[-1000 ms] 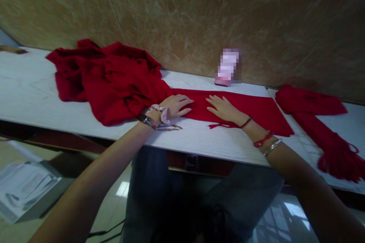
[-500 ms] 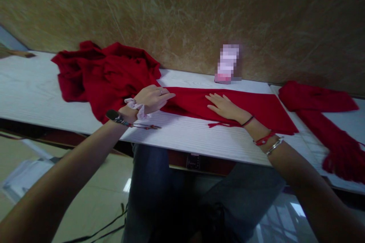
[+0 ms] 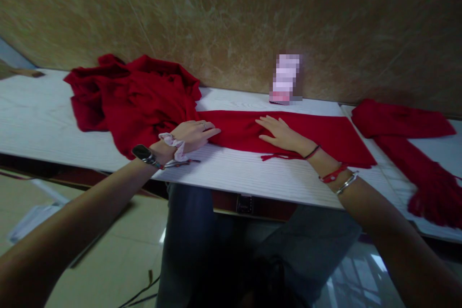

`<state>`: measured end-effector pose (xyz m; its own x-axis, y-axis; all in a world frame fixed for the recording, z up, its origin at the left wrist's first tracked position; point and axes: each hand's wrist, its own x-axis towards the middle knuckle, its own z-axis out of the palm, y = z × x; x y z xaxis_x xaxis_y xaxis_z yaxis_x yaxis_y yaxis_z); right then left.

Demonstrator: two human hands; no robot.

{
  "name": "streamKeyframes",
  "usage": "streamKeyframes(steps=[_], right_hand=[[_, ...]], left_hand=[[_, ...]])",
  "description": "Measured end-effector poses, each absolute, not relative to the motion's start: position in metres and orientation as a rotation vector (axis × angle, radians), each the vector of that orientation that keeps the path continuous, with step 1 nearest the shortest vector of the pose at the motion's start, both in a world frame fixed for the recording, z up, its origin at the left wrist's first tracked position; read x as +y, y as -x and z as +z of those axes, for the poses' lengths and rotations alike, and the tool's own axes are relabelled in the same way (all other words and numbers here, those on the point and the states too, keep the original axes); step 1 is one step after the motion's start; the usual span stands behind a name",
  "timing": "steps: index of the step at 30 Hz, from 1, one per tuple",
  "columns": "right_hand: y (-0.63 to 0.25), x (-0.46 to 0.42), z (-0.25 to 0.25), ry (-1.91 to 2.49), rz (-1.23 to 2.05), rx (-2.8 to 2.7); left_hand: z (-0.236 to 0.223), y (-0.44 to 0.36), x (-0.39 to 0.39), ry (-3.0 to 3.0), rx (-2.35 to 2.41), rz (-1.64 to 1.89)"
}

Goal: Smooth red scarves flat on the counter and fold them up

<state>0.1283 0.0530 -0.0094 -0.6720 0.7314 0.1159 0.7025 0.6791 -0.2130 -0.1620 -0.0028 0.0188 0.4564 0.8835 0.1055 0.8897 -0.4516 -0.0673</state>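
Red cloth (image 3: 236, 127), one: lay flattened on white tabletop (image 3: 224, 168). Left hand (image 3: 193, 134), loosely open, had shifted toward bunched pile (image 3: 137, 96); right hand (image 3: 283, 135), spread, stayed. Longer span showed between; smoothing apparently advanced.

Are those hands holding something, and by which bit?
The right hand holds nothing: it lies spread on the flat red fabric strip. The left hand touches it beside the bunched red fabric; whether it grips any cannot be told.

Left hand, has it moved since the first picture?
Yes: judged against the propped phone, the left hand has shifted left, farther from it.
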Motion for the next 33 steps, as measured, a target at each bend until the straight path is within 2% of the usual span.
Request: streamKeyframes(steps=[6,12,16,26,33], right_hand=[[-0.126,0.049,-0.005,0.957,0.176,-2.634],[-0.134,0.024,0.003,0.723,0.304,-2.652],[-0.146,0.008,0.005,0.686,0.373,-2.711],[-0.150,0.009,0.001,0.780,0.282,-2.613],[-0.153,0.013,0.009,0.838,0.248,-2.574]], left_hand=[[0.019,0.123,0.006,2.641,-1.115,0.127],[-0.005,0.117,0.021,2.860,-0.981,-0.285],[-0.010,0.122,0.022,2.871,-1.042,-0.475],[-0.011,0.123,0.015,2.684,-1.054,-0.380],[-0.005,0.120,0.015,2.617,-1.056,-0.448]])
